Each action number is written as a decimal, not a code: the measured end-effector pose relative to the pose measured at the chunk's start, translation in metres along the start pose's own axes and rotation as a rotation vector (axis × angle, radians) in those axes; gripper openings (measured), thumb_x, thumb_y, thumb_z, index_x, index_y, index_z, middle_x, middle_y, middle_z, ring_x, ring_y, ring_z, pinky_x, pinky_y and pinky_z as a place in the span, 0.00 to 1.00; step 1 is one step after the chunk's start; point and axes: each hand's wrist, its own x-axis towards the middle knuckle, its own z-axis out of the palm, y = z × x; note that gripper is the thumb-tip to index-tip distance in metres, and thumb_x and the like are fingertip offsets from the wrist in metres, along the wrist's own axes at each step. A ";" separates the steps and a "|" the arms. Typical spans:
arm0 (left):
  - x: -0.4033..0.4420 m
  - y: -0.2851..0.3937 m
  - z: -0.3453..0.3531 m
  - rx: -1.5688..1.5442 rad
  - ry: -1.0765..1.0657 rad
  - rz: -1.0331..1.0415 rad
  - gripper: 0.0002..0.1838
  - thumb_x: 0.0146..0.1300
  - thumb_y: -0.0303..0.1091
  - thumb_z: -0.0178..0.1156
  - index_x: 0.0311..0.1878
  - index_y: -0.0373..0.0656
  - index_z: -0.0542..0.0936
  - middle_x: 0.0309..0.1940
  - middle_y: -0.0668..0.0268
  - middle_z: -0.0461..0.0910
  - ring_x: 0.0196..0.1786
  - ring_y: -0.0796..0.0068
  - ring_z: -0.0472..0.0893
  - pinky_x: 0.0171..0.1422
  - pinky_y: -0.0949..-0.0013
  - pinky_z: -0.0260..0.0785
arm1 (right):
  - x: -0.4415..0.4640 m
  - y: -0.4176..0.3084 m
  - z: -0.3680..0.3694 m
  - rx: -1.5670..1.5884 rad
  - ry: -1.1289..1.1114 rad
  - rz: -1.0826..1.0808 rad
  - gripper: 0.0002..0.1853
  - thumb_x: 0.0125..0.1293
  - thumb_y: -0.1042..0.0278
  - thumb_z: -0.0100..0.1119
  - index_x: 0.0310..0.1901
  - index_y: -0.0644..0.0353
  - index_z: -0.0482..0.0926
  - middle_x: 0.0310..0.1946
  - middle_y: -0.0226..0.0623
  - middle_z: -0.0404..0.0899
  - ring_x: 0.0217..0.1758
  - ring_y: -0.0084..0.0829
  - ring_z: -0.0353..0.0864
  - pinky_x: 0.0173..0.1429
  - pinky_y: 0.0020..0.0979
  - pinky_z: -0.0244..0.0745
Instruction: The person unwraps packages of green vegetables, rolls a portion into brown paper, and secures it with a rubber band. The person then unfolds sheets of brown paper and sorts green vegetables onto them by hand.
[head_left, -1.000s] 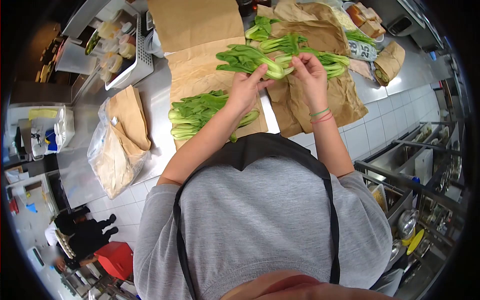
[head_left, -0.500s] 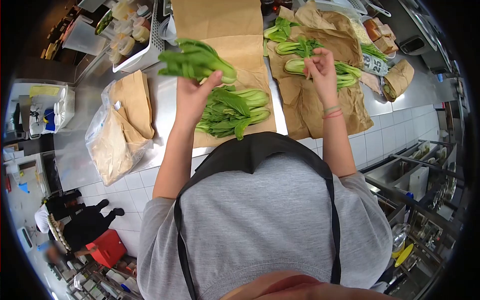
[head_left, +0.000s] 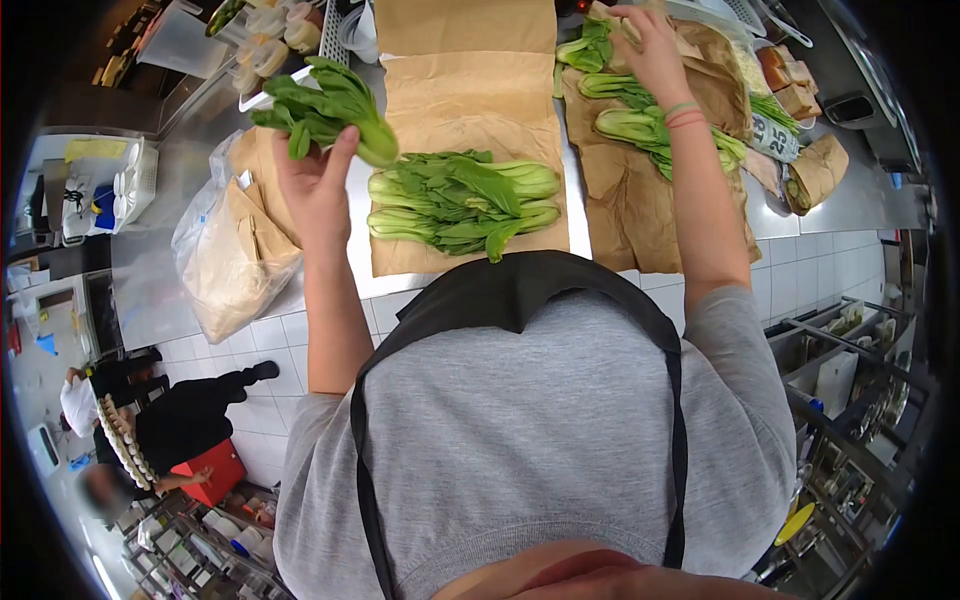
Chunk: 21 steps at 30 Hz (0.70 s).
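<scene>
My left hand (head_left: 318, 185) grips a head of leafy greens (head_left: 335, 110) above the counter, its pale base pointing right. Below and right of it, several heads of greens (head_left: 460, 200) lie in rows on a flat sheet of brown paper (head_left: 470, 100). At the upper right my right hand (head_left: 645, 45) is over crumpled brown paper (head_left: 640, 225), beside a small leafy head (head_left: 590, 47); whatever its fingers hold is too small to make out. More greens (head_left: 635, 125) lie on that crumpled paper, below my right hand.
A plastic bag with brown paper (head_left: 240, 250) lies at the counter's left. Squeeze bottles (head_left: 265, 50) stand at the upper left. A paper-wrapped bundle (head_left: 818, 175) and bread (head_left: 795, 90) are at the right. Two people stand at the lower left, near a red box (head_left: 215, 472).
My left hand has carried the greens leftward, away from my right hand. My right hand has moved up to the far edge of the crumpled paper. The view has shifted.
</scene>
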 end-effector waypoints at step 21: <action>-0.053 -0.038 -0.024 1.001 -0.711 0.171 0.24 0.48 0.29 0.61 0.53 0.52 0.78 0.46 0.66 0.74 0.50 0.63 0.70 0.60 0.60 0.56 | -0.121 -0.115 0.027 1.176 -0.603 0.632 0.06 0.65 0.69 0.58 0.36 0.61 0.72 0.28 0.21 0.69 0.29 0.11 0.66 0.32 0.18 0.63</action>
